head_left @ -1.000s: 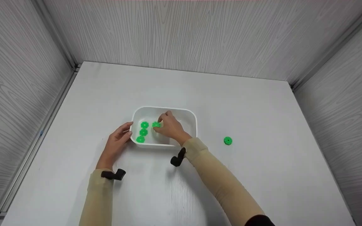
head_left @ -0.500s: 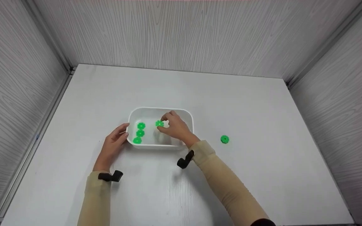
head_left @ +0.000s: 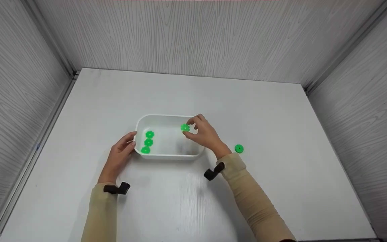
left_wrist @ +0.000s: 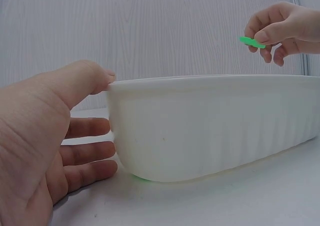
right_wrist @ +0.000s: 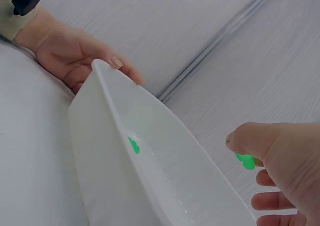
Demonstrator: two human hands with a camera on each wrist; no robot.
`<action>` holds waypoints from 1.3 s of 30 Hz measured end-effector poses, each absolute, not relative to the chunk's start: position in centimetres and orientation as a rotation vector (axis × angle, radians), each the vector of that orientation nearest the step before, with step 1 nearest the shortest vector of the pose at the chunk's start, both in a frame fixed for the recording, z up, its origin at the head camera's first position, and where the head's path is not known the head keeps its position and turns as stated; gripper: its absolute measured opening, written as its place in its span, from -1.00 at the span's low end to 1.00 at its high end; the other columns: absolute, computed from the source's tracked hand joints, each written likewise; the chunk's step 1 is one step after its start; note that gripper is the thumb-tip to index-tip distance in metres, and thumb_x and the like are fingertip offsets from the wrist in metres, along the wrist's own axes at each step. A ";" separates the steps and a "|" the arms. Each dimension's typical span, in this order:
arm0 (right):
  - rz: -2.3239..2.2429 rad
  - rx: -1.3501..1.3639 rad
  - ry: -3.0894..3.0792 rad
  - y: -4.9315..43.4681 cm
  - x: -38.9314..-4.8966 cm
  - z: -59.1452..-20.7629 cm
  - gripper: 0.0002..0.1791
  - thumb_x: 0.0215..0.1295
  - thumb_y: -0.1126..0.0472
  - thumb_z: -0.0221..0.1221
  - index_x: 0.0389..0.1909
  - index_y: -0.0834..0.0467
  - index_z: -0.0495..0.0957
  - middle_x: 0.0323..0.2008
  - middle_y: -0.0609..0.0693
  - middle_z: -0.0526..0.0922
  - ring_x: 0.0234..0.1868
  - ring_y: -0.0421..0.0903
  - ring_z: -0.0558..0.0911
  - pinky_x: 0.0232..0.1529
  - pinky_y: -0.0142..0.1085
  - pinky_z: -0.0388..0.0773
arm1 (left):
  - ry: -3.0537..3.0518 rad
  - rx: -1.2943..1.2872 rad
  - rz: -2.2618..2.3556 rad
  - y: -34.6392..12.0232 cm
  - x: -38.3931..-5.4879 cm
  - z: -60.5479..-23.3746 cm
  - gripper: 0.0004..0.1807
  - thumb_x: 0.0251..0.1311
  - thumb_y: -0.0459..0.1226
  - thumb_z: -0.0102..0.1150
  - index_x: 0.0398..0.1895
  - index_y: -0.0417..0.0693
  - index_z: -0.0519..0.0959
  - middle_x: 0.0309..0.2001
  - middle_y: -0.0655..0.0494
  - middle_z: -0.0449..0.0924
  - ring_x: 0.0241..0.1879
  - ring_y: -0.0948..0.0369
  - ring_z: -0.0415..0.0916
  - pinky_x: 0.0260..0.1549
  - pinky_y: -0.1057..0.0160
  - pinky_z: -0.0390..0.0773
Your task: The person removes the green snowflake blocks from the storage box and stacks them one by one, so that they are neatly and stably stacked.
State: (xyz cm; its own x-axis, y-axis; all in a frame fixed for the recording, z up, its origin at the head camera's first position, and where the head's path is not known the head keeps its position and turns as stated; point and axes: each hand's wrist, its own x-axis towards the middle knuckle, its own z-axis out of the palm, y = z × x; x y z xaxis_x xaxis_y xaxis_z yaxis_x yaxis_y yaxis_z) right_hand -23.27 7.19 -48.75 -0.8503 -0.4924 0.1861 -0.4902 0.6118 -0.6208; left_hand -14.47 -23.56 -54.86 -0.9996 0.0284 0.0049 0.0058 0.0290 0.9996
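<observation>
In the head view my right hand (head_left: 203, 132) pinches a green flower-shaped plastic piece (head_left: 185, 127) between thumb and fingertips, over the right part of a white rectangular tub (head_left: 168, 157). The left wrist view puts this held piece (left_wrist: 252, 42) above the tub's rim. My left hand (head_left: 121, 153) touches the tub's left end. There its thumb rests at the rim and its fairly straight fingers (left_wrist: 87, 152) lie against the outer wall. Three similar green pieces (head_left: 148, 142) lie in a column inside, along the left end; the right wrist view shows only part of them.
Right of the tub, a round green piece (head_left: 239, 148) lies on the white table (head_left: 264, 201); whether it is one or a stack is hard to tell. Wood-grain panels (head_left: 193, 37) enclose the table at the back and both sides.
My right hand has lifted the green flower-shaped piece from beside the column and carried it rightward across the tub. The left hand stays at the tub's end. The view has shifted slightly.
</observation>
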 end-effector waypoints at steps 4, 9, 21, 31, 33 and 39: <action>-1.131 -0.860 2.853 8.7 -22.9 -48.8 -0.67 0.18 0.07 0.24 -0.11 0.14 0.46 -0.12 0.02 0.40 -0.18 0.02 0.48 -0.23 -0.29 0.46 | 2.240 0.039 2.185 -23.5 -14.4 -54.9 -0.50 0.33 -0.22 0.02 0.31 -0.12 0.30 0.27 -0.19 0.24 0.24 -0.08 0.24 -0.01 0.41 0.42; -1.198 -0.792 2.888 10.4 -22.2 -49.1 -0.67 0.17 0.11 0.25 -0.11 0.15 0.45 -0.13 0.00 0.40 -0.21 -0.03 0.48 -0.29 -0.30 0.47 | 2.231 0.023 2.184 -23.5 -14.5 -54.9 -0.49 0.31 -0.18 0.05 0.30 -0.10 0.31 0.26 -0.18 0.24 0.23 -0.06 0.24 0.00 0.36 0.43; -1.401 -0.690 2.951 14.0 -20.7 -51.0 -0.69 0.14 0.16 0.28 -0.15 0.17 0.46 -0.21 0.05 0.43 -0.31 0.05 0.47 -0.34 -0.24 0.48 | 2.238 0.055 2.190 -23.5 -14.4 -54.9 -0.48 0.32 -0.18 0.03 0.31 -0.14 0.30 0.25 -0.24 0.24 0.23 -0.11 0.23 -0.04 0.40 0.44; -1.444 -0.588 2.980 17.2 -19.2 -52.8 -0.70 0.16 0.18 0.26 -0.13 0.17 0.44 -0.21 0.06 0.44 -0.33 -0.05 0.44 -0.33 -0.22 0.46 | 2.206 0.079 2.230 -23.6 -14.7 -55.3 -0.49 0.32 -0.20 0.03 0.31 -0.13 0.29 0.24 -0.24 0.25 0.19 -0.12 0.26 -0.04 0.37 0.45; -1.461 -0.539 2.975 18.0 -18.8 -53.4 -0.70 0.17 0.19 0.26 -0.13 0.18 0.44 -0.22 0.06 0.44 -0.33 -0.06 0.44 -0.33 -0.20 0.46 | 2.210 0.090 2.226 -23.5 -14.5 -55.0 -0.49 0.33 -0.21 0.02 0.31 -0.15 0.28 0.24 -0.26 0.25 0.19 -0.14 0.25 -0.05 0.37 0.46; -1.505 -0.406 2.993 20.5 -17.8 -54.5 -0.68 0.16 0.19 0.26 -0.11 0.21 0.44 -0.25 0.06 0.44 -0.32 -0.05 0.46 -0.33 -0.22 0.43 | 2.216 0.094 2.228 -23.3 -14.5 -54.8 -0.49 0.33 -0.22 0.02 0.31 -0.19 0.28 0.23 -0.26 0.27 0.19 -0.14 0.26 -0.06 0.39 0.46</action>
